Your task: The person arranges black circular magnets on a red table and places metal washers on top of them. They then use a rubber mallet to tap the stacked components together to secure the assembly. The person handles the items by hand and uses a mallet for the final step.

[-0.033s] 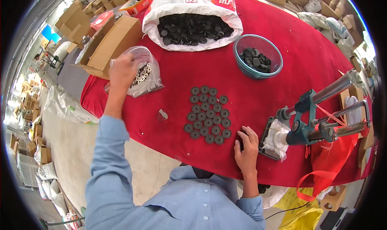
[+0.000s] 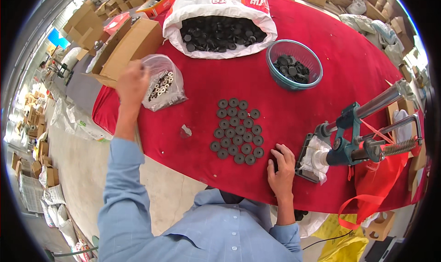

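My left hand [image 2: 133,83] is over the left rim of a clear plastic bag [image 2: 177,93]. Small ring-shaped metal parts [image 2: 161,83] lie inside the bag. Motion blurs the fingers of this hand, so whether they hold anything cannot be made out. On the red cloth, my right hand [image 2: 281,170] rests with its fingers apart and nothing in them. Just left of it, black round discs with centre holes [image 2: 240,130] lie flat in a close cluster. A hand press [image 2: 345,138] stands right of my right hand, with white wrapping around its base.
A large white sack [image 2: 271,26] full of black round caps [image 2: 220,34] lies open at the back. Right of it is a blue-green bowl [image 2: 294,85] of similar caps. A cardboard box [image 2: 131,50] stands back left. A red bag [image 2: 379,181] hangs beside the press.
My left hand has shifted slightly left, from over the bag's mouth toward its left rim, uncovering more of the ring parts. My right hand stays where it was.
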Tool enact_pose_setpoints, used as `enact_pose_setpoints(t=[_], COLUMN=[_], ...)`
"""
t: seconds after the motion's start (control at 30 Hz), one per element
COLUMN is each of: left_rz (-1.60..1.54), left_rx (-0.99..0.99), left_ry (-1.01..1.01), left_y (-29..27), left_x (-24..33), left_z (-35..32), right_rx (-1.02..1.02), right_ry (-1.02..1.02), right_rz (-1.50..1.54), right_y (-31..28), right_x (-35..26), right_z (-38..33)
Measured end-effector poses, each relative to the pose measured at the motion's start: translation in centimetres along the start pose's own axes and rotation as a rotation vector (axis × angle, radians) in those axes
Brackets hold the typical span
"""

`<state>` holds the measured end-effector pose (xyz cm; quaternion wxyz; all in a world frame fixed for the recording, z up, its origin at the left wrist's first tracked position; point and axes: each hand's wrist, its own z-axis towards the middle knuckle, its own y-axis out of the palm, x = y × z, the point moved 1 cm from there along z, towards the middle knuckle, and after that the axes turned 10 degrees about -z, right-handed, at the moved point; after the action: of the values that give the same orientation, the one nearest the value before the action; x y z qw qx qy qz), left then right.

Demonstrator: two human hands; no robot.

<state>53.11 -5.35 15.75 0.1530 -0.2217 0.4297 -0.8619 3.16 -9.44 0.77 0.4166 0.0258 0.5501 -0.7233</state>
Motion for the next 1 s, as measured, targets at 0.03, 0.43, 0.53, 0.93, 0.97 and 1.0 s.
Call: enact_pose_setpoints(t=[0.03,0.43,0.53,0.93,0.97,1.0], left_rz=[0.127,-0.094,-0.03,0.065,0.077,0.072], left_rx=[0.121,-0.03,0.078,0.16,0.16,0.176], left_ry=[0.051,0.042,0.199,0.214,0.234,0.247], left_y=[-1.7,-2.9,-7.0,-6.1,-6.5,-6.5], left_x=[-1.2,-12.2,-4.4,-4.5,-5.6,-4.2], left_z=[-0.2,11.9,12.8,8.7,9.5,9.1], right_rx=[-0.008,0.01,0.012,0.007,0.002,0.002], right_ry=[-0.011,-0.011,-0.005,-0.03,-0.028,-0.013], right_rz=[0.012,0.033,0.017,0.034,0.042,0.036], right_y=[0.2,0.4,0.2,0.5,0.5,0.2], right_x=[-0.3,-0.7,-0.4,-0.9,-1.1,-1.0], right_z=[0.1,0.2,0.1,0.3,0.5,0.5])
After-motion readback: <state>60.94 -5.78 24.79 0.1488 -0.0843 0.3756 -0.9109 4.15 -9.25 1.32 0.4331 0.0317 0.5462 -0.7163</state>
